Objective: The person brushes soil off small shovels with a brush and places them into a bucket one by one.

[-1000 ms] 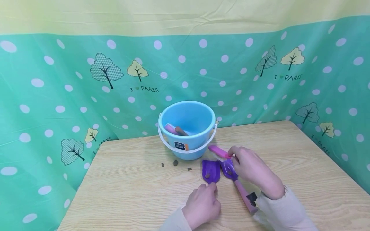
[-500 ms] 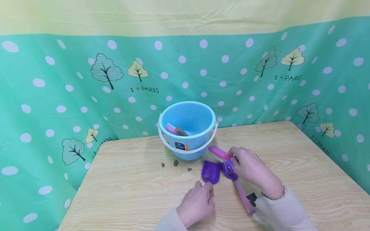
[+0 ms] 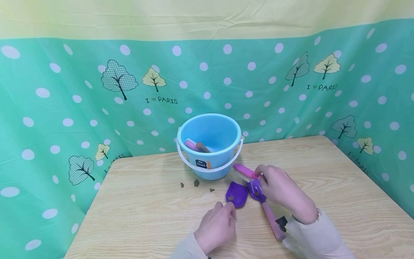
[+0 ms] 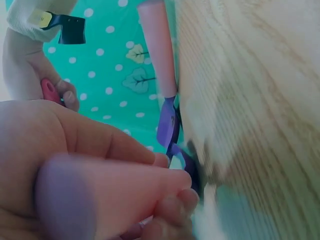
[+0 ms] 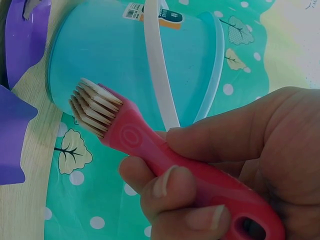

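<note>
My left hand point(image 3: 217, 223) grips the pink handle point(image 4: 127, 195) of a small toy shovel, whose purple scoop point(image 3: 238, 192) is low over the table; the exact contact is blurred. A brown bit lies in that scoop. My right hand point(image 3: 284, 187) holds a pink brush point(image 5: 190, 177) by its handle, thumb on one side and fingers curled on the other. The pale bristles point(image 5: 95, 110) are near a second toy shovel point(image 3: 254, 190), which lies on the table with its pink handle point(image 3: 272, 220) toward me; a brown bit is in its purple scoop too.
A light blue bucket point(image 3: 213, 160) with a white handle stands behind the shovels. Inside lie a pink handle-like piece point(image 3: 191, 144) and a brown one point(image 3: 202, 148). Several brown bits point(image 3: 196, 183) are scattered on the wooden table in front. A green dotted curtain point(image 3: 129, 118) hangs behind.
My left hand has shifted a little to the left, and its shovel's scoop has turned and tilted slightly. The right hand and brush have barely moved.
</note>
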Demonstrator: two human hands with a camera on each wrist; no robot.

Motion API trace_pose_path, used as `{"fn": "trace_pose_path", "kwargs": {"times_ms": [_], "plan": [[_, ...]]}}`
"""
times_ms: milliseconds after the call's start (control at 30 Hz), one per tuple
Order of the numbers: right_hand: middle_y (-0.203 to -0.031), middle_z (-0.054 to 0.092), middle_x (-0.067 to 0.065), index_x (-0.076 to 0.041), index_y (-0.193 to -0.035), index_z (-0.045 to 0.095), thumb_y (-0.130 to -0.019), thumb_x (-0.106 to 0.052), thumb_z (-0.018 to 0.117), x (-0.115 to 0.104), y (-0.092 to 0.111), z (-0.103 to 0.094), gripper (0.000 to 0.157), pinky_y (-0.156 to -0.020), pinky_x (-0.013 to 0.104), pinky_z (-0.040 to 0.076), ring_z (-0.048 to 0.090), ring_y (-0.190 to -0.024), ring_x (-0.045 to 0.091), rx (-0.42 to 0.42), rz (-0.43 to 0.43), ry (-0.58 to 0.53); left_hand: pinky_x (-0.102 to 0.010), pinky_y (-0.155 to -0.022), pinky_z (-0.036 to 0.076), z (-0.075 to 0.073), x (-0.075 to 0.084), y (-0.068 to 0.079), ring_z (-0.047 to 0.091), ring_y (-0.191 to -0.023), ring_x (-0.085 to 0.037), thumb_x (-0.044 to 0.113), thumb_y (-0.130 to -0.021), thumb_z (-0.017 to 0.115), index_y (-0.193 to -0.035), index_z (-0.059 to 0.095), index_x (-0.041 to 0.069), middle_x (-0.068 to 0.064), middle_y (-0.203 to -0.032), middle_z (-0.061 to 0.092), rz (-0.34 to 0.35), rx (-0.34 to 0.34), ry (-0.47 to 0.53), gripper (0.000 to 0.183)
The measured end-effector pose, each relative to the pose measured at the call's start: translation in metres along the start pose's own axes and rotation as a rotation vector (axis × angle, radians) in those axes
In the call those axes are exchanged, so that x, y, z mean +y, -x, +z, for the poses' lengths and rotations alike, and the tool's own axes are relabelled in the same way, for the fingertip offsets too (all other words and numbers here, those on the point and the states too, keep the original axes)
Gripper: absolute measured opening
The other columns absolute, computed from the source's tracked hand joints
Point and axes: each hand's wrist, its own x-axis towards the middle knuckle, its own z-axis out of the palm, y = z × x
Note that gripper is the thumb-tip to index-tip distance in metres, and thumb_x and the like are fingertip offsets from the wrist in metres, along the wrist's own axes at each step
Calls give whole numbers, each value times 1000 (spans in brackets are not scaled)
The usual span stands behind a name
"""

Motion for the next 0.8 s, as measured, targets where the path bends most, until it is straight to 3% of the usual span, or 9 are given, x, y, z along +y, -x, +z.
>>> {"fn": "trace_pose_path", "kwargs": {"times_ms": [467,800], "plan": [[-85,60,4,-6,-102,67,-88,-1,55,-2,0,1,19,-57,29,42,51,-69,17,-8,-1,-14,-27,-49,35,-12,-5,1,42,-57,-11,8,-77,61,-87,49,15,4,-71,44,-26,26,11,17],[-86,59,4,-6,-104,66,-89,-2,54,-4,2,0,20,-56,29,43,50,-68,16,-21,-1,-23,-27,-54,40,-32,-10,1,48,-62,-8,12,-80,64,-84,56,14,7,-76,53,-34,55,3,9]]}}
